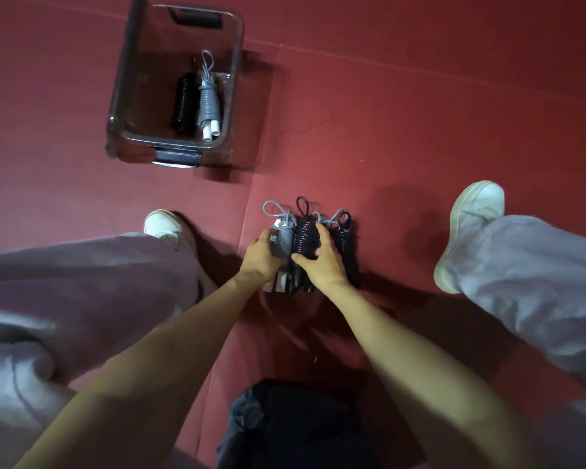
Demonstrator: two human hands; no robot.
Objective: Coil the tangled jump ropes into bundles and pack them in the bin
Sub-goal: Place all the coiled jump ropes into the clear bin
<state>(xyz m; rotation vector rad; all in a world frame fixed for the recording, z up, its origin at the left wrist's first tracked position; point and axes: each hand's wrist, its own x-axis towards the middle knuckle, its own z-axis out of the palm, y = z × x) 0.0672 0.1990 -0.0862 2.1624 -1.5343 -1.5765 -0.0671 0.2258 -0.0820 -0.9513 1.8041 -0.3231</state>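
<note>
**Two hands close on the floor bundles, bin waiting beyond**

Nearest the camera, a dark heap of cloth [295, 424] sits low between the person's knees; I cannot tell what it is. Past it, both forearms reach down to the red floor [386, 130], between legs in pale trousers. The left hand [260, 257] has its fingers curled round a grey coiled bundle [284, 237]. The right hand [323, 265] grips the black coiled bundle [306, 231] that touches it, fingers curled over the top. A second black bundle [346, 247] lies just beside the right hand, against the gripped one. White handle ends show below the wrists, and rope loops stick out at the far end of the pile.

By the look of it, these ropes are already coiled and the step in hand is gathering them for packing. The next move calls for a grip firm enough to keep the springy coils from loosening. After that comes a lift and a carry forward and to the left.

The left shoe [161, 225] and the right shoe [467, 231] flank the pile, the left one near the path to the bin. Farther off, well apart from the hands, stands the clear bin [115, 106], open at the top. A packed black bundle [184, 101] and a packed grey bundle [207, 103] lie side by side against its right wall, with room left beside them.
</note>
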